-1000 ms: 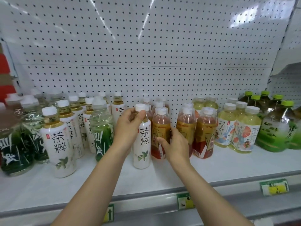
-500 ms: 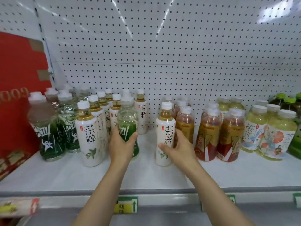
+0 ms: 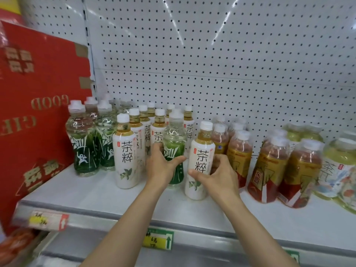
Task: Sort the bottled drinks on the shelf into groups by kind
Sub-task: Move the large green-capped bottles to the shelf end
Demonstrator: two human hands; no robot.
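My left hand (image 3: 161, 166) grips a clear bottle with a green label (image 3: 175, 143) standing among the white-label tea bottles (image 3: 126, 155). My right hand (image 3: 219, 176) holds a white-label tea bottle (image 3: 200, 160) just right of it, thumb across its front. Two more green-label bottles (image 3: 82, 143) stand at the far left. To the right stand red-and-gold label bottles (image 3: 269, 170), then pale green bottles with illustrated labels (image 3: 339, 166). All stand on the white shelf (image 3: 96, 191).
A red cardboard box (image 3: 38, 97) leans at the shelf's left end. White pegboard (image 3: 212, 54) forms the back wall. Price tags (image 3: 158, 240) hang on the shelf's front rail. The front strip of the shelf is bare.
My left hand moved from the white-label bottle to the green-label bottle and grips it. My right hand moved from a red-and-gold bottle to the white-label bottle. The view swung left.
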